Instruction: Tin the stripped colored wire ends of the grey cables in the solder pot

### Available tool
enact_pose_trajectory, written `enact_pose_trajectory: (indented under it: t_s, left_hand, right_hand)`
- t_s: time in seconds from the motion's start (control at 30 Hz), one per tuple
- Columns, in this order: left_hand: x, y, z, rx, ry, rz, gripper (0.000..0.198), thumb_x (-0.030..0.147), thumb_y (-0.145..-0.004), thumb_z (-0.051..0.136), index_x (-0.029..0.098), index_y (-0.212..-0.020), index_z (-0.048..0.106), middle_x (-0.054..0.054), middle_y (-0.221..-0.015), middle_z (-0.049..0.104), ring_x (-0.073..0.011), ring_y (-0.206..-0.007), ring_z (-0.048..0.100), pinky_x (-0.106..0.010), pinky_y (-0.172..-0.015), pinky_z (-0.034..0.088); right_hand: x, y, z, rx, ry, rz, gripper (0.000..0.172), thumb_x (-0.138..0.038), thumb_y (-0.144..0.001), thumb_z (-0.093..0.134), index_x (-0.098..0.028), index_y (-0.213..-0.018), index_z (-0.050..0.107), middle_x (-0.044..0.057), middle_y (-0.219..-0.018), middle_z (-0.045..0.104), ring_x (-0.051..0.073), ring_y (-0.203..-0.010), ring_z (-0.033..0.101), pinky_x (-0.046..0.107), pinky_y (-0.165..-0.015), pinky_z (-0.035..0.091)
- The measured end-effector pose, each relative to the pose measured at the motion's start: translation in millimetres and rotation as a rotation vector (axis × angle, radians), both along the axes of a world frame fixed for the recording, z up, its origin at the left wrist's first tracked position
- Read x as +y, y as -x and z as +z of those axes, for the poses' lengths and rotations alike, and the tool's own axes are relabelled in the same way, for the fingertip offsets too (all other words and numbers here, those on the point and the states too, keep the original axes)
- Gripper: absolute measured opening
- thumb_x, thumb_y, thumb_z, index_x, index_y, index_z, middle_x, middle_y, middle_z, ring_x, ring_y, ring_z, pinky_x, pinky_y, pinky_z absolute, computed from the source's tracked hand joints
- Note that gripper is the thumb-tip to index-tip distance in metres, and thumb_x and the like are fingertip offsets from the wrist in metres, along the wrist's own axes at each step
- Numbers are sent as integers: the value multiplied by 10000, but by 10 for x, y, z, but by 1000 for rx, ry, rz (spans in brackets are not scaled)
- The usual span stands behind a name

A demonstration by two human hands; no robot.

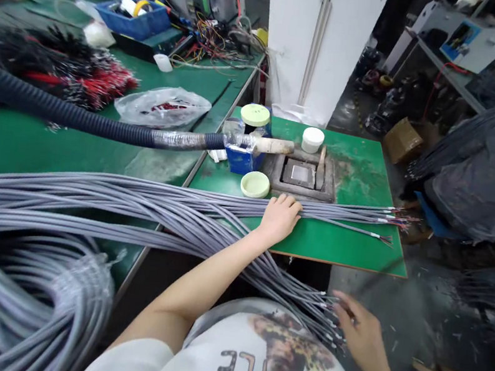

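A thick bundle of grey cables (139,205) runs from a coil at lower left across the green table (342,245). My left hand (279,216) rests on the cables laid on the table, fingers curled over them just in front of a metal solder pot (300,174). The stripped cable ends (396,222) stick out past the table's right edge. My right hand (358,331) is low over my lap, at the tips of a second fan of cables (305,296), fingers loosely bent around one cable that is blurred by motion.
A dark corrugated hose (78,116) ends over the pot. Round lids and jars (255,183) (313,139) (255,116) and a blue container (239,157) stand beside it. Red-black wire bundles (72,70), a plastic bag (163,105) and a blue bin (135,18) lie further left. A white pillar (319,39) is behind.
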State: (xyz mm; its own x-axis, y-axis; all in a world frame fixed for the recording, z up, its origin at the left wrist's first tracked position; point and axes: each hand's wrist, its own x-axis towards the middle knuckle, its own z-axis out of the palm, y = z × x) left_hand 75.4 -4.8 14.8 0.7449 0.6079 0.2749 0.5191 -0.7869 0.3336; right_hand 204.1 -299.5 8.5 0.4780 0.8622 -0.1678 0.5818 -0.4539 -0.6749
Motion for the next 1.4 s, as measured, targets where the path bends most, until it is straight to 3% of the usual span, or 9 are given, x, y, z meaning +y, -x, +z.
enact_pose_trajectory:
  t_s: [0.1, 0.2, 0.37, 0.43, 0.53, 0.63, 0.8, 1.13, 1.4]
  left_hand:
    - [-65, -10, 97, -43, 12, 4, 104, 257, -890, 543, 187, -932, 606, -92, -976, 624, -257, -952, 516, -390, -781, 370]
    - [-236, 164, 230, -204, 87, -53, 142, 282, -926, 481, 189, -947, 586, -76, -946, 624, -227, -913, 526, -367, -771, 374]
    - [-527, 511, 231, -340, 330, -169, 151, 284, -925, 482, 179, -946, 589, -76, -911, 631, -202, -871, 544, -345, -781, 402]
    - [-563, 598, 187, -346, 450, -190, 145, 287, -906, 519, 172, -914, 608, -70, -862, 631, -196, -833, 545, -342, -775, 412]
    - [-520, 682, 188, -464, 707, -231, 182, 313, -854, 610, 171, -963, 645, -72, -913, 653, -195, -881, 565, -340, -827, 433]
    - [-413, 726, 252, -718, 990, -102, 260, 335, -816, 662, 159, -1007, 671, -70, -905, 658, -175, -850, 586, -309, -805, 455]
    - [-271, 698, 316, -1055, 1293, 53, 290, 375, -718, 756, 157, -904, 717, -33, -787, 677, -134, -731, 594, -265, -736, 455]
    - [-286, 531, 343, -1170, 1455, 158, 257, 346, -607, 831, 144, -669, 685, -14, -720, 685, -97, -644, 587, -240, -682, 465]
    - [-331, 480, 289, -1122, 1582, 1, 226, 298, -641, 803, 134, -751, 693, -18, -687, 681, -110, -643, 595, -250, -680, 455]
  right_hand:
    - [448, 176, -8, 404, -16, 111, 391, -440, -914, 467, -200, -1172, 636, 90, -972, 726, 181, -743, 670, 312, -683, 553]
    - [858, 155, 64, 656, -262, 18, 456, -442, -925, 443, -185, -1295, 519, 121, -1003, 707, 160, -646, 637, 290, -538, 514]
    - [1271, 31, 472, 449, -775, -280, 437, -376, -945, 423, -213, -1349, 456, 109, -1008, 694, 144, -588, 598, 288, -510, 464]
    - [1349, 64, 639, 251, -739, -240, 411, -359, -948, 423, -196, -1317, 505, 61, -829, 695, 131, -521, 546, 278, -498, 443]
    - [1423, 178, 754, 66, -478, 25, 362, -336, -947, 439, -189, -1248, 575, -13, -592, 602, 120, -495, 519, 252, -524, 435]
    - [1483, 290, 709, 11, -290, 277, 336, -321, -951, 429, -192, -1216, 590, -36, -540, 550, 113, -480, 522, 234, -525, 419]
    - [1522, 388, 570, -60, -155, 444, 354, -319, -963, 387, -165, -1215, 582, -4, -591, 606, 126, -478, 539, 237, -493, 388]
    - [1476, 445, 671, -69, -100, 502, 323, -313, -962, 391, -152, -1136, 611, 31, -708, 666, 127, -543, 567, 232, -528, 403]
    - [1537, 450, 643, -59, -334, 316, 248, -306, -951, 418, -189, -1017, 627, 4, -654, 618, 120, -576, 571, 221, -547, 428]
